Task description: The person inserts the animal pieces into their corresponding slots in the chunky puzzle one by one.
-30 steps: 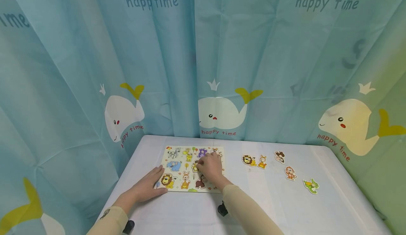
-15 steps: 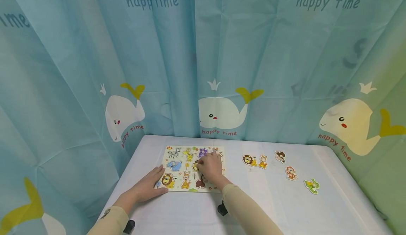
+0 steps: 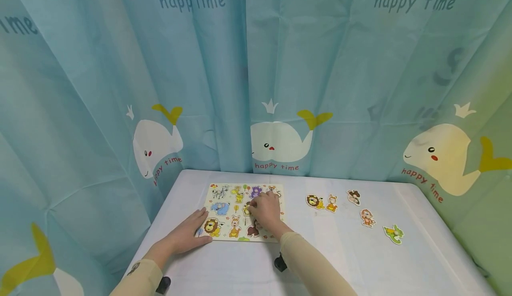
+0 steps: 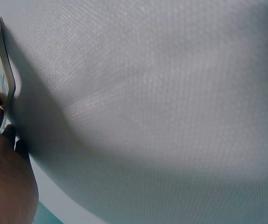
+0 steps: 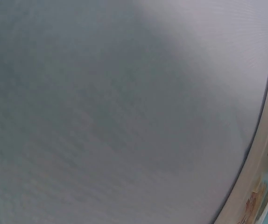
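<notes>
A flat animal puzzle board (image 3: 225, 240) lies on the white-covered table, filled with pictures of a zebra, an elephant, a lion, a kangaroo and others. My left hand (image 3: 186, 234) rests at its near left corner, fingers along the left side and thumb at the front edge. In the left wrist view, the thumb side and fingertips touch the board's rim (image 4: 7, 70). Over the middle right of the board, my right hand (image 3: 266, 209) pinches a small yellow animal piece (image 3: 246, 209) with thumb and forefinger. The hand covers part of that piece and the pictures around it.
Loose animal pieces lie right of the board: a lion (image 3: 314, 202), a kangaroo (image 3: 332, 203), a brown animal (image 3: 354, 197), a monkey (image 3: 367, 218) and a green one (image 3: 394, 234). A blue whale-print curtain (image 3: 224, 87) hangs behind the table (image 3: 320, 251).
</notes>
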{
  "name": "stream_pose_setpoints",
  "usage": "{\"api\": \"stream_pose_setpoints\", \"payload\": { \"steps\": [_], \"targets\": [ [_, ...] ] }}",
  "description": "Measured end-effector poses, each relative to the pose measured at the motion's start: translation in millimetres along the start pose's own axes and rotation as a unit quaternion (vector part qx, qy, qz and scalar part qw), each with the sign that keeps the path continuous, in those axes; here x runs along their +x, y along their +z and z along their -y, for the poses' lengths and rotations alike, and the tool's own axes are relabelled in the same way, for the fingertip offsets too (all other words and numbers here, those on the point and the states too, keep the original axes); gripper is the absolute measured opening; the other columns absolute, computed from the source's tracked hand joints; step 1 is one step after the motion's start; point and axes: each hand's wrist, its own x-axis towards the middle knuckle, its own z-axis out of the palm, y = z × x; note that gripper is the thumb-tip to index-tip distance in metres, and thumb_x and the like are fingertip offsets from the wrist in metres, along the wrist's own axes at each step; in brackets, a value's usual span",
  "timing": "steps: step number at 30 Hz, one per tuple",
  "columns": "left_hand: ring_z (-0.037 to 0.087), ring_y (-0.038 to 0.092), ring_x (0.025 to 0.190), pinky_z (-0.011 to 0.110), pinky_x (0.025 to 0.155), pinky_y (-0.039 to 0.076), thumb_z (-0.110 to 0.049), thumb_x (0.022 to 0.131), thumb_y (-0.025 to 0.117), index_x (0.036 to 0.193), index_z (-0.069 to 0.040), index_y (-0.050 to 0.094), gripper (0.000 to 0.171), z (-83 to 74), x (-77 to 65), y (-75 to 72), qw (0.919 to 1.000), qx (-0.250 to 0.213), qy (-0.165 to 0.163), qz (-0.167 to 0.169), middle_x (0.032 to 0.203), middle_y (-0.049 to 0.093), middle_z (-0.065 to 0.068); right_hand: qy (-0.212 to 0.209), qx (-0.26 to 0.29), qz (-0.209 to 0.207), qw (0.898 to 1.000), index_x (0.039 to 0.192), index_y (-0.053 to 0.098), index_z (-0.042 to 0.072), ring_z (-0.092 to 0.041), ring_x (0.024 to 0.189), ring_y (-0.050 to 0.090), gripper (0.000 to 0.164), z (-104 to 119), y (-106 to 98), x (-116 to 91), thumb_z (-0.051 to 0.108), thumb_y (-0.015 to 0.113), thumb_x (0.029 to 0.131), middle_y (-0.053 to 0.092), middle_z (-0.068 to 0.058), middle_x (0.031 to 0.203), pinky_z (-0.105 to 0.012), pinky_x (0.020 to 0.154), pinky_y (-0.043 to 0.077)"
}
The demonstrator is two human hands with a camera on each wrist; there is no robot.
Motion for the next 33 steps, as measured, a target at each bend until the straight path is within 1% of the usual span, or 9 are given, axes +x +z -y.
{"api": "stream_pose_setpoints", "payload": {
  "steps": [6,12,19,24,33],
  "targets": [
    [0.037,0.019,0.154,0.058,0.122,0.024,-0.054,0.089,0.074,0.160,-0.006,0.033,0.095,-1.0,-0.3,-0.3,1.0000,-0.001,0.003,-0.002,0.168,0.024,0.011,0.000,0.002,-0.002,1.000,0.082,0.080,0.020,-0.017,0.086,0.049,0.013,0.3,-0.2,-0.4,0.032,0.084,0.086,0.063,0.010,0.078,-0.039,0.083,0.042],
    [0.037,0.019,0.154,0.057,0.122,0.024,-0.054,0.088,0.074,0.160,-0.007,0.033,0.095,-1.0,-0.2,0.0,1.0000,0.001,0.001,-0.001,0.168,0.024,0.011,0.008,0.000,0.004,1.000,0.083,0.081,0.021,-0.017,0.087,0.049,0.012,1.1,0.4,0.0,0.032,0.084,0.086,0.063,0.010,0.079,-0.039,0.086,0.043],
    [0.037,0.019,0.154,0.058,0.122,0.023,-0.054,0.088,0.074,0.161,-0.007,0.032,0.096,-1.5,-0.3,-1.1,1.0000,-0.003,-0.001,0.001,0.168,0.024,0.011,0.013,0.004,0.005,1.000,0.083,0.081,0.021,-0.015,0.085,0.048,0.012,0.9,0.7,-0.4,0.033,0.084,0.085,0.061,0.012,0.077,-0.037,0.083,0.042],
    [0.037,0.018,0.154,0.058,0.122,0.023,-0.055,0.088,0.074,0.161,-0.007,0.032,0.096,-1.5,0.1,-1.1,1.0000,-0.002,-0.004,0.003,0.169,0.023,0.011,0.008,-0.002,0.004,1.000,0.082,0.080,0.022,-0.015,0.083,0.047,0.012,0.9,0.1,-0.6,0.033,0.084,0.086,0.061,0.012,0.076,-0.036,0.079,0.041],
    [0.038,0.018,0.154,0.058,0.122,0.022,-0.054,0.089,0.074,0.161,-0.006,0.032,0.096,-1.8,0.3,-0.8,1.0000,0.000,-0.002,0.002,0.169,0.023,0.011,0.007,0.001,0.010,1.000,0.082,0.080,0.021,-0.015,0.083,0.047,0.012,1.6,-1.9,-0.9,0.032,0.083,0.087,0.062,0.012,0.077,-0.037,0.082,0.042]
  ]
}}
